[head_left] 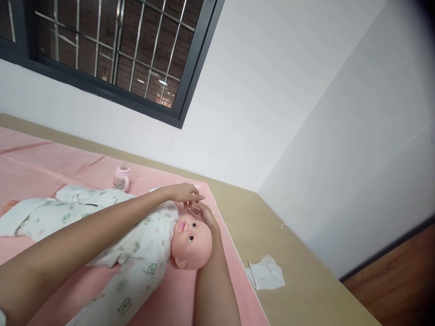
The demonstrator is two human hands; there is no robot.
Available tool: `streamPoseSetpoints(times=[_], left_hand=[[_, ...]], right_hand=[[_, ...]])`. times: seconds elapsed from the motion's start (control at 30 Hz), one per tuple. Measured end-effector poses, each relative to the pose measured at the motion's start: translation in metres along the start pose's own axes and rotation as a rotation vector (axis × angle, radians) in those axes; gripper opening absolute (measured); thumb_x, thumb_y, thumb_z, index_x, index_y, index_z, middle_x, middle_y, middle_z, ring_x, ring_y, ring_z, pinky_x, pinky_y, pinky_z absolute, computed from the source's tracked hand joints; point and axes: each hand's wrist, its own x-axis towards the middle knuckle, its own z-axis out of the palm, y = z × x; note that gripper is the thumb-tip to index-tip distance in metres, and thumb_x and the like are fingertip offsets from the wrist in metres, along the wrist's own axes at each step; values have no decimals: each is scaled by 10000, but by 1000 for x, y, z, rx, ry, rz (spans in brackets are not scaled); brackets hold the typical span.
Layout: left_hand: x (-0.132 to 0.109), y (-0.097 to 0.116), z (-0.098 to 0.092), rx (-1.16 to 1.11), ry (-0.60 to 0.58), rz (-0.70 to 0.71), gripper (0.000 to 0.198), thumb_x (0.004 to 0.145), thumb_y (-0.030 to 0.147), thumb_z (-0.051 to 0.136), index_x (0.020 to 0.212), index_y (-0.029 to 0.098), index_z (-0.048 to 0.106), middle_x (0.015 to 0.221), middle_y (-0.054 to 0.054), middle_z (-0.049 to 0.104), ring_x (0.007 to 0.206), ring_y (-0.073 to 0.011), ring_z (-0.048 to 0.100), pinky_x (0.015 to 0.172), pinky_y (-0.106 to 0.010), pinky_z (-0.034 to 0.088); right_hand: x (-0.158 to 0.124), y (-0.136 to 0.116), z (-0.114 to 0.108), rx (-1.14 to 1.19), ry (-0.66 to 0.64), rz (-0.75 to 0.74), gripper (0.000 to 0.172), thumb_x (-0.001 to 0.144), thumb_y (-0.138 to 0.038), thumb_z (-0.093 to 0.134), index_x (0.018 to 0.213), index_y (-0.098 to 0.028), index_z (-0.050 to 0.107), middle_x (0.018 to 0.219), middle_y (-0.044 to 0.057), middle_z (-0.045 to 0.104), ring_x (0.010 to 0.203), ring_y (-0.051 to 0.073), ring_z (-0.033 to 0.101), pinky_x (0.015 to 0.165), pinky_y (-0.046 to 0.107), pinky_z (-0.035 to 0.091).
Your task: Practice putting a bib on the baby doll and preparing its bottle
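Observation:
A baby doll (192, 244) in a white sleepsuit (149, 253) with green animal prints lies face up, its bare head toward the right. My left arm reaches across the doll's chest. Beyond the far side of the head is my left hand (185, 194), one finger stretched out and others bent downward, apart. Close by, my right hand (205, 215) lies along the top and far side of the head, palm partly showing and fingers extended toward the left hand. The fingertips nearly meet or touch; I cannot tell which. No held object shows in either hand.
The doll lies on a pink sheet (176, 294) over a tan surface (244, 217). A pink-topped baby bottle (122, 175) stands behind the doll. To the right lies a folded white cloth (267, 273). White walls and a barred window (112, 50) rise behind.

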Motion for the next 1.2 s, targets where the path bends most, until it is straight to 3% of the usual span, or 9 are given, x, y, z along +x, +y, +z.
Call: streamPoseSetpoints(times=[0.13, 0.27, 0.53, 0.73, 0.9, 1.07, 1.2], left_hand=[[-32, -6, -15, -103, 179, -14, 621, 810, 706, 480, 888, 111, 637, 864, -135, 694, 756, -238, 680, 698, -307, 502], [-61, -13, -18, -198, 294, -7, 567, 842, 658, 479, 897, 115, 633, 860, -108, 689, 737, -221, 675, 711, -303, 483], [-91, -5, -24, -288, 322, 9, 587, 851, 673, 448, 917, 121, 637, 831, -80, 685, 719, -206, 667, 708, -298, 468], [-101, -2, -35, -283, 352, -2, 612, 824, 711, 445, 904, 136, 638, 845, -79, 692, 742, -224, 673, 737, -326, 486], [-105, -6, -39, -307, 439, 24, 551, 814, 664, 497, 920, 144, 646, 940, -85, 695, 851, -231, 664, 822, -345, 497], [-105, -9, -38, -216, 530, 100, 449, 813, 549, 580, 1064, 182, 638, 1157, -80, 651, 1045, -246, 607, 931, -362, 464], [-109, -9, -40, -255, 403, 128, 563, 741, 474, 694, 1216, 201, 563, 1300, -87, 572, 1163, -250, 552, 964, -353, 458]], right_hand=[[3, 2, 1, 0, 46, 10, 334, 634, -305, 801, 926, -205, 674, 966, 63, 696, 1016, 229, 657, 911, 352, 531], [2, 5, 1, -2, 38, -1, 340, 646, -266, 795, 962, -210, 682, 1018, 61, 686, 1032, 214, 656, 941, 345, 517], [2, 4, -7, 77, 2, 10, 433, 637, -274, 824, 1031, -161, 682, 1106, 90, 688, 1045, 200, 665, 1061, 359, 438], [-7, -30, -4, 37, -37, -122, 353, 683, -369, 797, 978, -187, 731, 1226, 89, 656, 1179, 242, 594, 1059, 400, 427], [-24, -78, 20, -126, -25, -214, 324, 666, -441, 799, 833, -165, 766, 1024, 70, 720, 1014, 196, 646, 1037, 366, 446], [-45, -109, 65, -358, -27, -276, 305, 677, -457, 785, 751, -163, 754, 860, 52, 712, 870, 154, 636, 901, 321, 508], [-65, -119, 103, -499, -145, -327, 277, 705, -447, 768, 713, -174, 724, 750, 25, 676, 743, 122, 608, 749, 260, 510]])
